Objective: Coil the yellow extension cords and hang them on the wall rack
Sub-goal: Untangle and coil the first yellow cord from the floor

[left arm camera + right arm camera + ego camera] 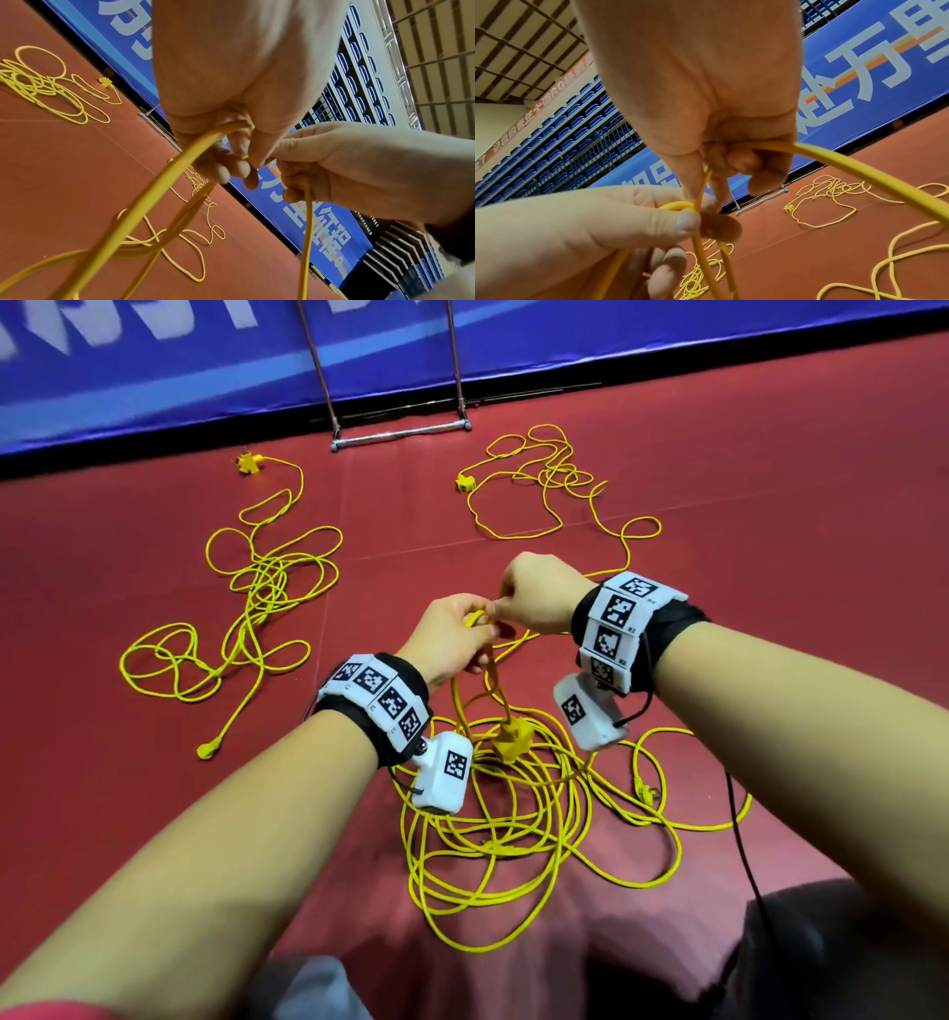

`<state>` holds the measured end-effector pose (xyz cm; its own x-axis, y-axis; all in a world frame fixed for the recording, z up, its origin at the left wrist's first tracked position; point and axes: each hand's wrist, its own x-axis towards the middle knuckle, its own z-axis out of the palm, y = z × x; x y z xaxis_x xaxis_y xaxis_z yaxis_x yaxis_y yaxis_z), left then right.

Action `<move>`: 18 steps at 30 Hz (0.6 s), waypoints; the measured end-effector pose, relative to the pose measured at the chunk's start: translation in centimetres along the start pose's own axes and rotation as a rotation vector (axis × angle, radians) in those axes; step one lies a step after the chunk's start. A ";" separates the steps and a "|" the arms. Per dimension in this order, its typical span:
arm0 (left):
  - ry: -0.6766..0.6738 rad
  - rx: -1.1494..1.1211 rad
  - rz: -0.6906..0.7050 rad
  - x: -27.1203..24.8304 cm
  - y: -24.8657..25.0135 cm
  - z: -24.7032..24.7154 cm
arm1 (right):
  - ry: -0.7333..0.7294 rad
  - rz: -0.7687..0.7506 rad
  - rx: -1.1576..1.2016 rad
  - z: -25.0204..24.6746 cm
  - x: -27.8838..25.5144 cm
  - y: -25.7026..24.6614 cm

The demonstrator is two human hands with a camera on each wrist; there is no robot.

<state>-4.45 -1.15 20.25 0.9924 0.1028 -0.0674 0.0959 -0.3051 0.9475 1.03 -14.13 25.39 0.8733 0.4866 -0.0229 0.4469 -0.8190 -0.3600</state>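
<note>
My left hand (pixel 452 634) grips the first loops of the cord (pixel 493 814) above its pile, so they stay gathered; my right hand (pixel 534 598) pinches the next length, feeding another loop.

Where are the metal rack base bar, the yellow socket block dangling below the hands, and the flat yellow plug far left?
metal rack base bar (pixel 400 436), head view, mid-bar
yellow socket block (pixel 511 743), head view, body
flat yellow plug (pixel 206 750), head view, plug head
</note>
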 end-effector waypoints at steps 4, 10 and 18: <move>0.071 -0.068 -0.055 0.1 -0.4 -0.4 | 0.064 -0.012 0.069 -0.6 -0.3 -0.1; 0.014 -0.019 -0.205 0.2 -2.5 -1.0 | 0.145 -0.088 0.720 -1.3 0.0 -1.1; 0.148 0.181 -0.190 0.9 -5.5 -3.0 | 0.172 -0.037 0.911 -1.1 0.6 0.5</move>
<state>-4.31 3.45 15.89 0.9346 0.3073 -0.1791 0.3042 -0.4298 0.8501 2.06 -14.61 26.25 0.9109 0.3961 0.1155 0.2137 -0.2135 -0.9533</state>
